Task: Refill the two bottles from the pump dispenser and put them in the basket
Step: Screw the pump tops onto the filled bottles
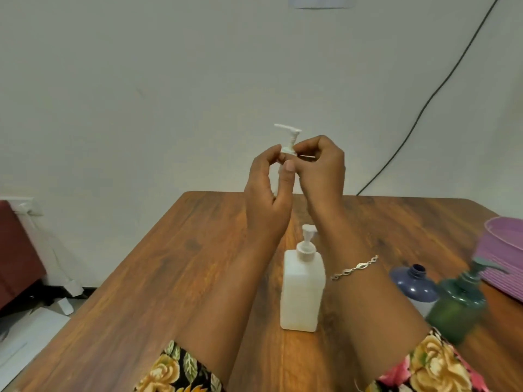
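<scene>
We see both hands raised above the far half of a brown wood-grain table (169, 264), meeting on a small white plastic pump head (288, 134) with a flat spout pointing left and a ribbed stem. The right hand (322, 168) pinches the pump's round collar with curled fingers; the left hand (266, 190) curls in from the other side, thumb upright, its fingertips on that same collar. What hangs beneath the collar is hidden by the fingers. Below the wrists stands a tall, square-shouldered, translucent white plastic dispenser bottle (302, 292), upright, its own pump in place. To the right sits a rounded dark blue plastic bottle (413, 284) with a bare threaded neck, and just beside it, nearer us, a blurred green translucent bottle (458, 304) topped by a grey-green pump. Behind these 2, at the table's right edge, is a ribbed purple plastic basket (501, 250). A silver chain bracelet (355, 267) circles the right wrist, and floral fabric sleeves (175, 372) cover both forearms. A black cable (424, 103) runs down the plain pale wall.
</scene>
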